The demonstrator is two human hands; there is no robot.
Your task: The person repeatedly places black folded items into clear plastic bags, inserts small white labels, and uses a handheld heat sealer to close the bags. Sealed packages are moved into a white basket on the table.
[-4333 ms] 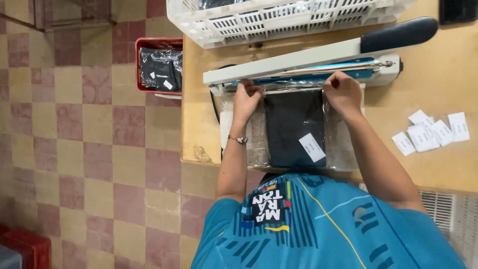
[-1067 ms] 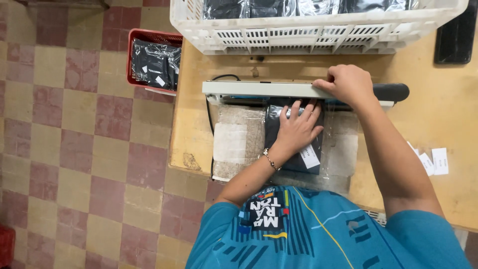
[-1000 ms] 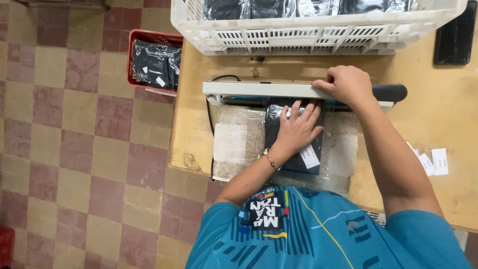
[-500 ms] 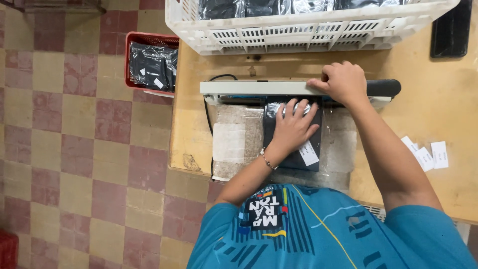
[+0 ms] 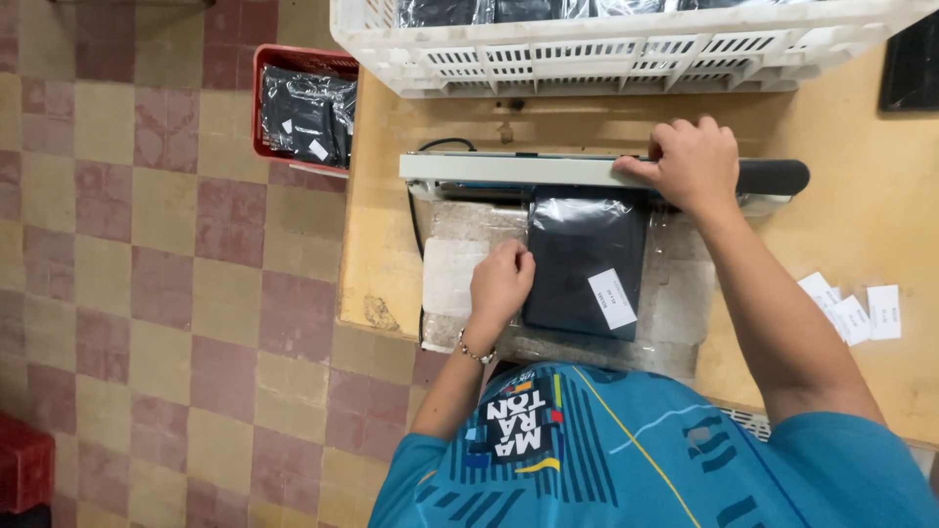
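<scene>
Standing on checkered tile floor (image 5: 176, 293), wooden table (image 5: 391, 244).

black bagged package, white label (image 5: 590, 276) at sealer | white labels (image 5: 853, 313) right | black packages (image 5: 305, 117) red crate

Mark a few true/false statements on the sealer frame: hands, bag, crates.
1. The right hand presses on the closed sealer arm. True.
2. The left hand lies flat on top of the black bagged garment. False: it sits at the bag's left edge.
3. The red crate on the floor holds black packed items. True.
4. The white crate sits on the floor. False: it stands on the wooden table.
5. White labels lie right of the person's forearm. True.
</scene>
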